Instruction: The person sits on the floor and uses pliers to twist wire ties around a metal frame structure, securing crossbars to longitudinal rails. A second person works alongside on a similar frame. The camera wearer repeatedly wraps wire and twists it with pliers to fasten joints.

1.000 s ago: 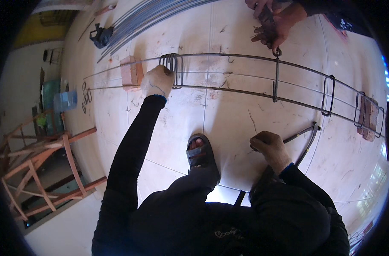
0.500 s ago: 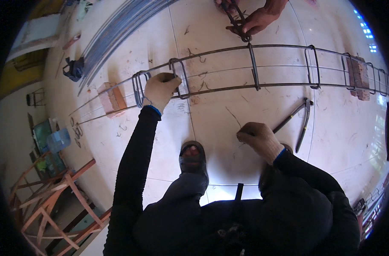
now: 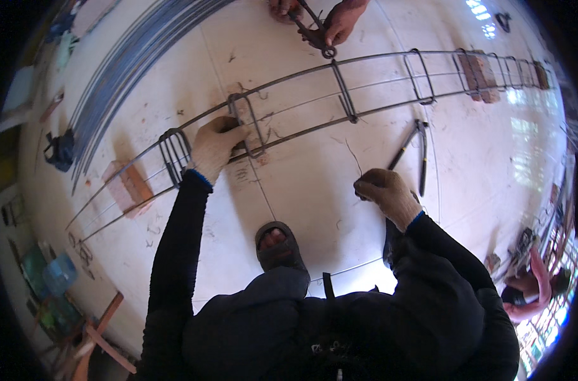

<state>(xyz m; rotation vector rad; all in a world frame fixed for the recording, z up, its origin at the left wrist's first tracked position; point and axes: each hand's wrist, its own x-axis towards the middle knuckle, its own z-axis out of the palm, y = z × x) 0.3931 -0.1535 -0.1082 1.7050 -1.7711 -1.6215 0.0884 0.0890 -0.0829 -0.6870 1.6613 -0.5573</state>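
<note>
My gloved left hand (image 3: 214,149) is closed on the near left side of a rectangular steel stirrup (image 3: 258,132), which loops around long rebar rods (image 3: 289,141). Thin tie wire (image 3: 352,155) sticks up from the pinched fingers of my gloved right hand (image 3: 388,195), held above the floor. Just beyond that hand, pincers (image 3: 422,152) lie with their handles spread. Several bunched stirrups (image 3: 174,155) hang on the rods left of my left hand. Another stirrup (image 3: 344,92) stands farther right, where a co-worker's bare hand (image 3: 345,24) works a pair of pincers (image 3: 315,35) at its top corner.
Bricks (image 3: 129,189) prop the rods at the left, and more bricks (image 3: 479,76) do so at the right. A bundle of long bars (image 3: 121,79) lies at the far left. Wooden framing (image 3: 105,346) stands lower left. Another person (image 3: 533,289) is at the right edge.
The view has shifted, moving the rods left and tilting them. My left hand stays at the same stirrup, and my right hand still holds the wire. A person has come into view at right.
</note>
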